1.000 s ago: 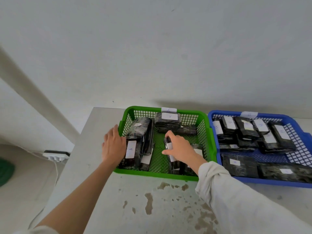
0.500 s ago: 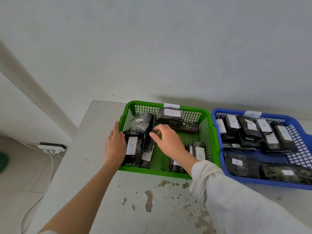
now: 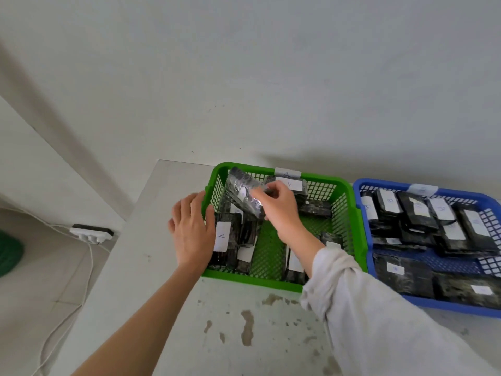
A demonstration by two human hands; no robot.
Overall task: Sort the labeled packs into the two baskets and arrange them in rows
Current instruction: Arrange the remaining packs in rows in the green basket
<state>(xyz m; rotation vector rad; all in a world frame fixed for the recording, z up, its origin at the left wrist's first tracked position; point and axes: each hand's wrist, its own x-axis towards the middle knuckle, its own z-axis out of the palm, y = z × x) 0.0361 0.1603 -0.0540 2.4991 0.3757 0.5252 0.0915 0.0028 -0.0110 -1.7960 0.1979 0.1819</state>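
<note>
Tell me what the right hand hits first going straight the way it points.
The right hand, pinching a pack, would probably meet the far left corner of the green basket; height is unclear.

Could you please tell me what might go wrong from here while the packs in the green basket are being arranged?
The right hand pinches the lifted pack by one end, tilted, so it may slip and drop onto those below. The packs standing on edge by the left wall of the green basket could topple into the bare gap when it goes in. The left hand only rests on that wall, so the basket might slide.
</note>
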